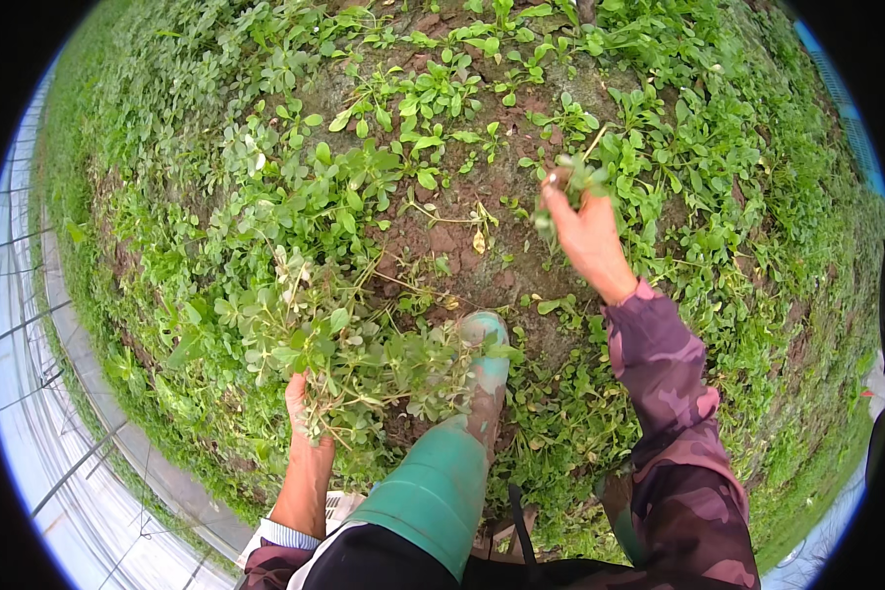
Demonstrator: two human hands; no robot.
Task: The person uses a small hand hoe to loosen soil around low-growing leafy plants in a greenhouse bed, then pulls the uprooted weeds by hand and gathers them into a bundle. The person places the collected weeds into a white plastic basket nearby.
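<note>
My left hand [310, 417], low and left of centre, holds a large bunch of uprooted leafy plants [354, 346] with pale stems; its fingers are mostly hidden by the leaves. The bunch spreads towards the toe of my green rubber boot [442, 457]. Right of centre and farther forward, my right hand [586, 225] pinches a small sprig [586, 181] with roundish leaves, slightly blurred, above the ground plants. Between the hands lie bare reddish soil [450, 243] and a loose stem with a yellowed leaf [479, 240].
Low green plants [708, 162] grow densely on both sides. A muddy boot stands in front, and part of another [619, 509] shows at lower right. Framed plastic sheeting [51, 369] runs along the left rim. A blue crate-like edge [844, 110] shows at upper right.
</note>
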